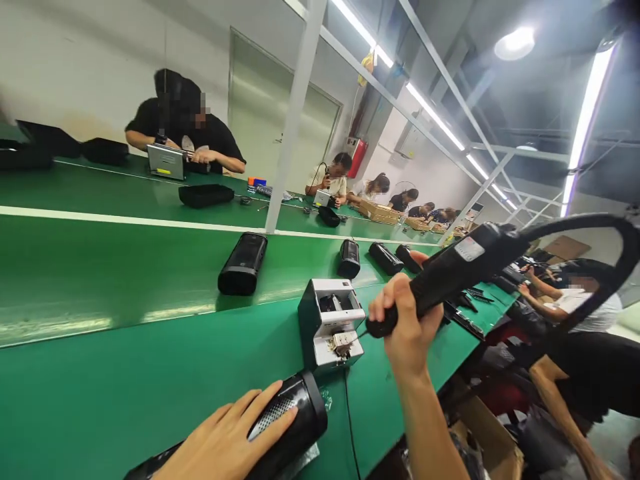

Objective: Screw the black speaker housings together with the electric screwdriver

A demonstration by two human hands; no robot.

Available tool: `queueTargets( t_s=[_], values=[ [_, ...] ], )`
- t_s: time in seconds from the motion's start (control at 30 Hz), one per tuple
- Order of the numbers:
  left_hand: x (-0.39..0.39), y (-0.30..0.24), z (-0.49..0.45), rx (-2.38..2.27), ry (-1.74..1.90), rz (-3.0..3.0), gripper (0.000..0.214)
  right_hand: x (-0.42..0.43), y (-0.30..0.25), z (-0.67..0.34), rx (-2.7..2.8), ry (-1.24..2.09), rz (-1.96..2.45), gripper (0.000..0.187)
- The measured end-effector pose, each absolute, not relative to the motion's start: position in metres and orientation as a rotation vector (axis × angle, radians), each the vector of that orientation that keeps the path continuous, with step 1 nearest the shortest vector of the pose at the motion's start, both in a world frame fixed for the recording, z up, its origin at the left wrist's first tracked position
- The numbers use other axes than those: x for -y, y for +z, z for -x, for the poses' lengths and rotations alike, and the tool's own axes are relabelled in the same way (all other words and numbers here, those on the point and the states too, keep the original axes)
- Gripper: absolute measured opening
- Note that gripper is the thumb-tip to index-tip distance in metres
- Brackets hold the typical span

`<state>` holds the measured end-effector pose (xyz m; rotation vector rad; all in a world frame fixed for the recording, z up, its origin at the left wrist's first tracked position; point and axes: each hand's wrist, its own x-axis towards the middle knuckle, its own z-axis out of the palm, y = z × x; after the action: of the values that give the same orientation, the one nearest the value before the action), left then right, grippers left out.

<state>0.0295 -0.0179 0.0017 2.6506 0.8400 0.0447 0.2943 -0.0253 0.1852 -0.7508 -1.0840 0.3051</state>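
Observation:
My right hand [411, 327] is closed around a black electric screwdriver [453, 263], held at a slant with its bit pointing down to the left. The bit's tip is at the front of a white and black screw feeder [327, 325]; I cannot tell whether it touches a screw. A thick black cable curves away from the tool's upper end. My left hand [227, 430] lies over a glossy black housing [307, 407] with a perforated metal grille [275, 417], fingers curved across its top. Part of the housing is hidden under that hand.
Similar black housings [243, 263] stand along the green bench [175, 360] behind the feeder. A thin black cord [351, 427] runs toward me. A white post [295, 113] rises at the divider. Co-workers sit across and to the right; an open carton [487, 433] is below.

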Motion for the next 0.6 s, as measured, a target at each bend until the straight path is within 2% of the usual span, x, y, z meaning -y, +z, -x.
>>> queueTargets(
  t_s=[0.07, 0.2, 0.3, 0.43, 0.6],
  values=[
    [0.016, -0.004, -0.031, -0.864, 0.037, -2.646, 0.118, 0.024, 0.182, -0.328, 1.052, 0.264, 0.791, 0.051],
    [0.014, -0.033, -0.021, -0.835, 0.364, -2.716, 0.12, 0.008, 0.161, -0.349, 1.043, 0.239, 0.842, 0.047],
    [0.016, -0.043, -0.012, -0.825, 0.446, -2.746, 0.117, -0.006, 0.146, -0.34, 1.038, 0.279, 0.883, 0.044],
    [0.019, -0.023, -0.014, -0.839, 0.445, -2.726, 0.118, -0.004, 0.132, -0.337, 1.016, 0.366, 0.909, 0.046],
    [0.022, 0.013, -0.023, -0.819, 0.399, -2.684, 0.119, 0.038, 0.129, -0.342, 1.057, 0.585, 0.902, 0.043]
  ],
)
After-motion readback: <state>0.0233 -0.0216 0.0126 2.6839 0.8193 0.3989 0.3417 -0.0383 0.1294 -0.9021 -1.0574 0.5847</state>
